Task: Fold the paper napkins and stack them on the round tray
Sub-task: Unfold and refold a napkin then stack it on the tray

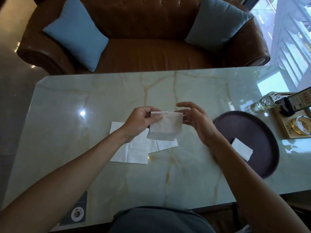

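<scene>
your left hand (140, 121) is pinching a folded napkin (165, 126) above the table (84, 98) while your right hand (196, 121) is hovering just beside it, fingers loosely spread.

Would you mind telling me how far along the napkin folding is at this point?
Done: one folded napkin lies on the round tray. In hand: the left hand pinches a half-folded napkin above the table, with the right hand open at its right edge. Left: at least two unfolded napkins lie flat on the table, and the held one must go onto the tray.
</scene>
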